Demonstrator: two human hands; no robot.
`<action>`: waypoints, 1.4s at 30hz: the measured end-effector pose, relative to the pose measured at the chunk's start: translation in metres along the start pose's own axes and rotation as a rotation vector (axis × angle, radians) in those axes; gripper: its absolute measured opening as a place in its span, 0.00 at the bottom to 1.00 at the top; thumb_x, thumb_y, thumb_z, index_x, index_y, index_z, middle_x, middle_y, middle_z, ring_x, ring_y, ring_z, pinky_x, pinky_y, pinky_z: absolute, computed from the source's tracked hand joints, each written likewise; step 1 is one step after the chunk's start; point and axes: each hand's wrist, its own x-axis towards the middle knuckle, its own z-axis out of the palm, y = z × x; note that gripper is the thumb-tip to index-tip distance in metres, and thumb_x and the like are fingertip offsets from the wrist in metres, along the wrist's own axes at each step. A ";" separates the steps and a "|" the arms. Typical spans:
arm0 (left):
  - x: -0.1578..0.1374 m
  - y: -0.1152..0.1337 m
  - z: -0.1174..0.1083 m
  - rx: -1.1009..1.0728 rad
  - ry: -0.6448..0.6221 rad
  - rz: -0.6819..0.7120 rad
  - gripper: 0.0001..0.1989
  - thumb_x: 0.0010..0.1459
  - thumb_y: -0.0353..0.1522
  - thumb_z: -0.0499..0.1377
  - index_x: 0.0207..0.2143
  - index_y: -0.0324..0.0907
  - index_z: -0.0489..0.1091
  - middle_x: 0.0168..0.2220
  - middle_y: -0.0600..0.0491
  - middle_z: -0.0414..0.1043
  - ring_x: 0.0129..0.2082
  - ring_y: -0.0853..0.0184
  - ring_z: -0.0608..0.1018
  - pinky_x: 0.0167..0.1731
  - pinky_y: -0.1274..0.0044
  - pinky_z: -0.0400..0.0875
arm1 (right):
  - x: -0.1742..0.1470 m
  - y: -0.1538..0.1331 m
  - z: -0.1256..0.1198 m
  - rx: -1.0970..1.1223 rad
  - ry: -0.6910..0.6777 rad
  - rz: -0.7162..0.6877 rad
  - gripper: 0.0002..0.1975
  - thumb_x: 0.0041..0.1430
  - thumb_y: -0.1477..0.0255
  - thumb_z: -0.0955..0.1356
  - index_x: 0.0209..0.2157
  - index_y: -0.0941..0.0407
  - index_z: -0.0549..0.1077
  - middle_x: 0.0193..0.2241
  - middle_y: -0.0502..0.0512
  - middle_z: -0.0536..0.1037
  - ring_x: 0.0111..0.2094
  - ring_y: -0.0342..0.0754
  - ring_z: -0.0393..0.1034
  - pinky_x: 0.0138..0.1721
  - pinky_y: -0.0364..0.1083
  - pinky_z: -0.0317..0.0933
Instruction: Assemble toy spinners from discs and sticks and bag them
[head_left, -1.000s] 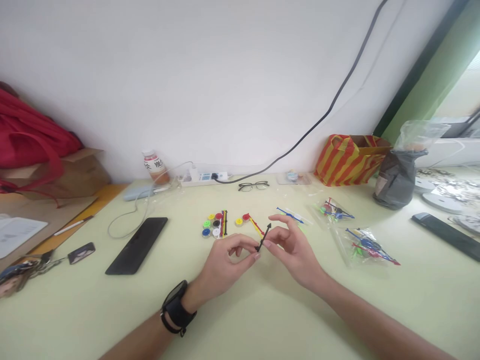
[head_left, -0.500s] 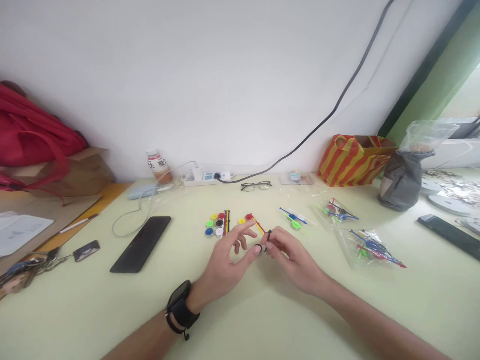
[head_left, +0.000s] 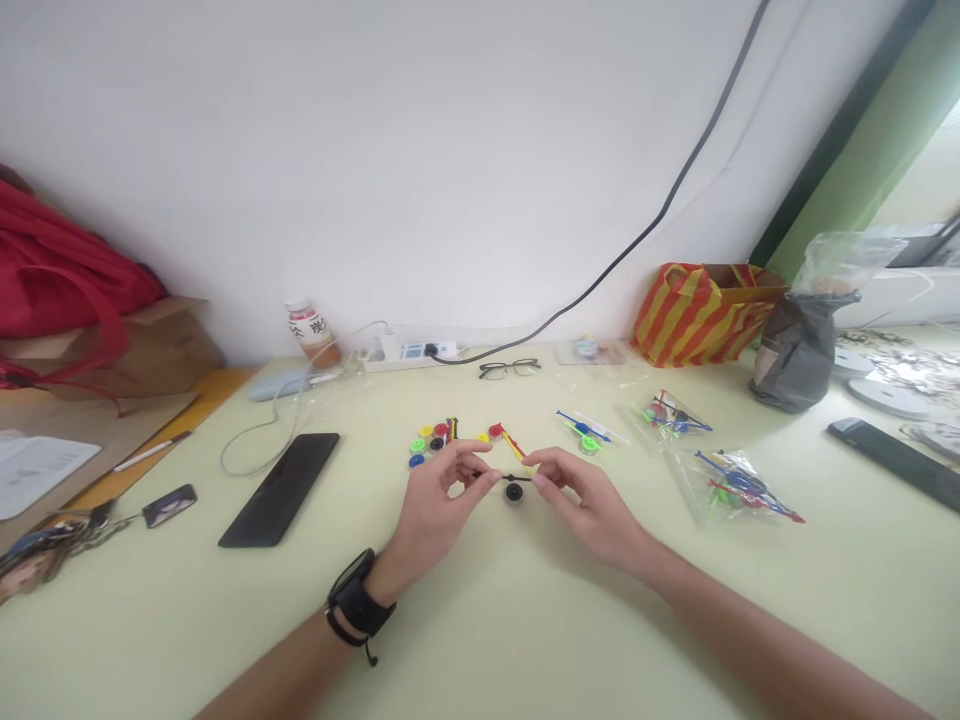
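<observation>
Between my two hands runs a thin black plastic stick, roughly level. My left hand pinches its left end, and my right hand pinches the right end. Just below the stick's middle is a small black disc; I cannot tell whether it is joined to the stick or lies on the table. Beyond the right fingertips lie a red disc and red and yellow sticks. Past the left hand are several coloured discs, among them a green one and a blue one, partly hidden by that hand.
A black phone lies left of my hands. To the right are blue and green pieces and two clear bags of similar parts, the nearer bag larger in view. Glasses and a power strip sit by the wall.
My hands have moved apart, and the black stick has turned from upright to level, now held at both ends. The black disc shows below it. The camera view shifted slightly.
</observation>
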 end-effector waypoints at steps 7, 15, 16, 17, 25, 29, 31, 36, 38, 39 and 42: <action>0.000 -0.009 -0.004 0.354 -0.183 0.156 0.09 0.69 0.36 0.60 0.48 0.46 0.76 0.42 0.50 0.79 0.41 0.62 0.79 0.45 0.70 0.74 | 0.007 0.007 -0.003 0.208 -0.025 0.201 0.15 0.65 0.59 0.69 0.45 0.55 0.72 0.26 0.47 0.70 0.24 0.42 0.60 0.25 0.43 0.56; -0.006 -0.004 -0.004 0.453 -0.311 0.235 0.15 0.68 0.33 0.61 0.55 0.49 0.73 0.52 0.50 0.79 0.53 0.57 0.77 0.55 0.63 0.72 | 0.008 0.009 -0.007 0.273 -0.069 0.336 0.15 0.60 0.60 0.71 0.43 0.55 0.74 0.26 0.46 0.70 0.21 0.40 0.56 0.19 0.40 0.49; -0.006 -0.005 -0.003 0.452 -0.320 0.224 0.14 0.68 0.33 0.61 0.55 0.49 0.74 0.51 0.50 0.79 0.52 0.57 0.77 0.54 0.64 0.72 | 0.008 0.011 -0.007 0.272 -0.077 0.340 0.15 0.60 0.60 0.71 0.44 0.55 0.74 0.26 0.46 0.71 0.21 0.40 0.56 0.19 0.40 0.48; -0.006 -0.005 -0.003 0.449 -0.327 0.214 0.14 0.68 0.33 0.60 0.54 0.49 0.74 0.51 0.50 0.79 0.52 0.58 0.78 0.53 0.64 0.73 | 0.008 0.012 -0.008 0.269 -0.083 0.339 0.15 0.60 0.60 0.71 0.44 0.55 0.74 0.26 0.46 0.71 0.21 0.40 0.56 0.19 0.40 0.48; -0.007 -0.006 -0.001 0.435 -0.351 0.245 0.12 0.67 0.31 0.61 0.53 0.48 0.74 0.50 0.52 0.80 0.52 0.59 0.77 0.55 0.65 0.71 | 0.010 0.010 -0.010 0.235 -0.076 0.310 0.12 0.59 0.64 0.71 0.41 0.56 0.74 0.23 0.44 0.67 0.21 0.40 0.57 0.21 0.41 0.50; -0.007 -0.003 -0.001 0.470 -0.385 0.262 0.12 0.68 0.31 0.60 0.52 0.48 0.74 0.50 0.51 0.80 0.51 0.59 0.77 0.54 0.64 0.71 | 0.009 0.010 -0.010 0.202 -0.074 0.342 0.11 0.59 0.64 0.70 0.39 0.56 0.72 0.22 0.43 0.67 0.20 0.40 0.57 0.21 0.41 0.50; -0.008 -0.002 -0.001 0.495 -0.391 0.274 0.12 0.68 0.31 0.59 0.52 0.48 0.74 0.49 0.51 0.80 0.51 0.58 0.77 0.54 0.64 0.71 | 0.008 0.013 -0.010 0.174 -0.071 0.333 0.11 0.60 0.64 0.70 0.39 0.56 0.72 0.22 0.43 0.67 0.21 0.40 0.57 0.21 0.41 0.50; -0.010 -0.001 0.001 0.573 -0.399 0.302 0.11 0.68 0.33 0.60 0.51 0.48 0.73 0.50 0.51 0.79 0.51 0.57 0.76 0.53 0.64 0.71 | 0.008 0.023 -0.009 0.045 -0.044 0.207 0.10 0.61 0.63 0.70 0.37 0.56 0.73 0.25 0.47 0.71 0.27 0.44 0.65 0.29 0.44 0.59; -0.010 0.000 0.001 0.586 -0.396 0.298 0.11 0.67 0.33 0.61 0.51 0.48 0.73 0.50 0.51 0.79 0.51 0.56 0.76 0.53 0.63 0.71 | 0.008 0.024 -0.009 0.009 -0.041 0.168 0.11 0.62 0.62 0.69 0.36 0.56 0.74 0.27 0.50 0.74 0.30 0.46 0.68 0.32 0.46 0.62; -0.010 0.000 0.001 0.585 -0.393 0.295 0.11 0.66 0.33 0.62 0.50 0.48 0.72 0.49 0.51 0.79 0.51 0.56 0.76 0.53 0.63 0.71 | 0.008 0.024 -0.009 0.002 -0.047 0.157 0.11 0.62 0.62 0.69 0.36 0.56 0.74 0.28 0.51 0.74 0.31 0.47 0.69 0.33 0.46 0.63; -0.010 -0.001 0.000 0.557 -0.385 0.288 0.11 0.66 0.32 0.62 0.50 0.49 0.72 0.49 0.51 0.79 0.51 0.56 0.77 0.53 0.63 0.71 | 0.008 0.023 -0.008 0.000 -0.077 0.139 0.12 0.63 0.61 0.69 0.35 0.56 0.74 0.28 0.51 0.74 0.31 0.46 0.68 0.34 0.46 0.63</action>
